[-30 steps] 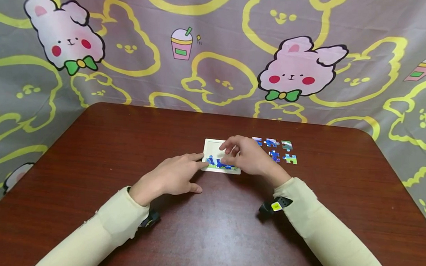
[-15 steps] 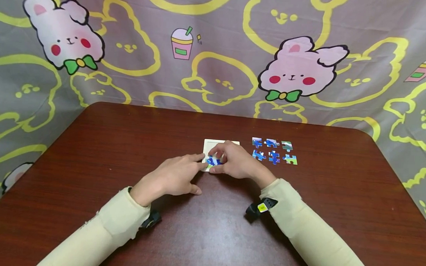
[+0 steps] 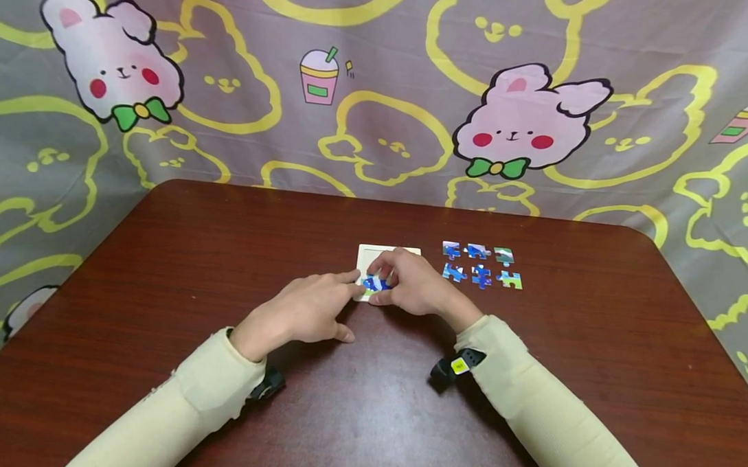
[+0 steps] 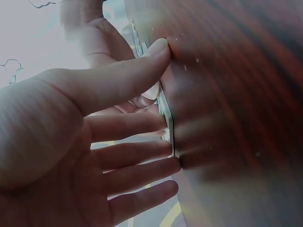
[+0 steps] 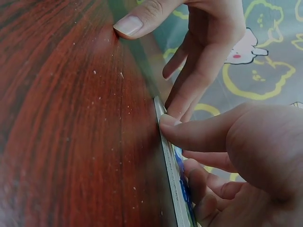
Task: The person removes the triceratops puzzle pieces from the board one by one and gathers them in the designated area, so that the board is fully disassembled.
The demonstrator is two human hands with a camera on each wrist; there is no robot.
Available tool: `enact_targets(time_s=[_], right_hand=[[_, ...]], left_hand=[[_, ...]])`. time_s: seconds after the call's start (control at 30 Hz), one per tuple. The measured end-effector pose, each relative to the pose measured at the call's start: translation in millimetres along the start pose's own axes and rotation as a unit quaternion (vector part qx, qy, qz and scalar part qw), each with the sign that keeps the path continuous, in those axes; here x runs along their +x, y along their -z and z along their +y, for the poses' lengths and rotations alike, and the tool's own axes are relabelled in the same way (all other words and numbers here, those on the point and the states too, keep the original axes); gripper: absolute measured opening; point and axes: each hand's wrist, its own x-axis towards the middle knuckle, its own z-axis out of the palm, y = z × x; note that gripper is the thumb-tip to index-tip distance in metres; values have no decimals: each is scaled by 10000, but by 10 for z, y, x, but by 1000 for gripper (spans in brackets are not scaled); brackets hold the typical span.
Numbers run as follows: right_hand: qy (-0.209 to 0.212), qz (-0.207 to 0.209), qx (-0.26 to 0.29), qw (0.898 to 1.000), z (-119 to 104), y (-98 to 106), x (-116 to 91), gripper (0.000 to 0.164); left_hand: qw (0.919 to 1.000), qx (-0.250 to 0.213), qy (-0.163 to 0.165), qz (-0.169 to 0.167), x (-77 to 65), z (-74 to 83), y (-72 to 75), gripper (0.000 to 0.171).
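A shallow white jigsaw tray [image 3: 363, 260] lies flat at the middle of the table, with blue and green picture pieces in its near part. My left hand [image 3: 306, 307] is spread at the tray's left side. Its straight fingertips [image 4: 165, 149] touch the edge, while the thumb rests apart on the table. From the right, my right hand [image 3: 412, 283] reaches over the tray. Its thumb [image 5: 170, 126] is at the near rim and its curled fingers bend over a blue puzzle piece [image 3: 375, 284]. The hand hides the tray's right part and much of that grip.
Several loose puzzle pieces [image 3: 480, 276] lie in two rows right of the tray. The dark brown table [image 3: 355, 411] ends at a patterned curtain [image 3: 392, 69] behind. Each wrist carries a black strapped camera [image 3: 446, 372].
My right hand has come down leftward from above the tray onto its near left part, uncovering the loose pieces. Over the last half second it barely moves. The left hand stays in place.
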Motion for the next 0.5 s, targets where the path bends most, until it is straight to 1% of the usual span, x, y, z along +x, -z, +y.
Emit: enact_targets(time_s=[0.13,0.5], right_hand=[[33,25,21,10000,3,-4,11,39],[-60,25,16,10000,-15,-11,22,37]], left_hand=[[10000,-21,4,33,1,-1,-2,73],[9999,-93,31,23,6,-3,-10,73]])
